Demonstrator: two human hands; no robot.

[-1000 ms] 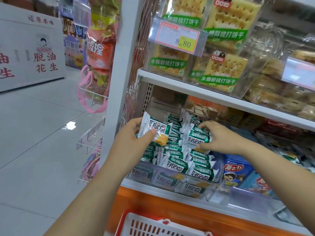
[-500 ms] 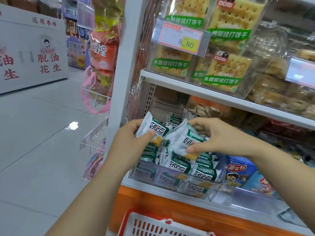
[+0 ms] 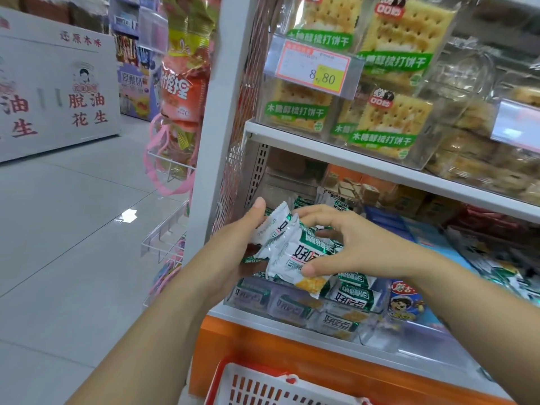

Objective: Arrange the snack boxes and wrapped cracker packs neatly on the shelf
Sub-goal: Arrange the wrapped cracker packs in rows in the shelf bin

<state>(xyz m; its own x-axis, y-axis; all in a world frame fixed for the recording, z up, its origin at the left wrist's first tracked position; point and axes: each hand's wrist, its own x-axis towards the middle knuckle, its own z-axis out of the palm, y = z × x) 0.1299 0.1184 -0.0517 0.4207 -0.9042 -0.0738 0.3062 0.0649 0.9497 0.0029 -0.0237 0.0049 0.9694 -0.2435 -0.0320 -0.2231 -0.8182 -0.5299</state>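
Both hands (image 3: 295,244) gripping wrapped cracker packs (image 3: 295,252) above shelf bin (image 3: 344,325).

Tight way into the lower shelf bay (image 3: 280,182)
The shelf board (image 3: 380,171) capped it above, the mesh side panel (image 3: 233,159) walled its left, the clear bin front (image 3: 292,309) barred it below; heaped cracker packs (image 3: 353,296) filled the bin, leaving room only above them.

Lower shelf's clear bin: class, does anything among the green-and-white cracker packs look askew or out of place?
Yes. The cracker packs in the clear bin lie jumbled at mixed angles, some lettering upside down. Two more are out of it, one gripped in the left hand, one in the right hand.
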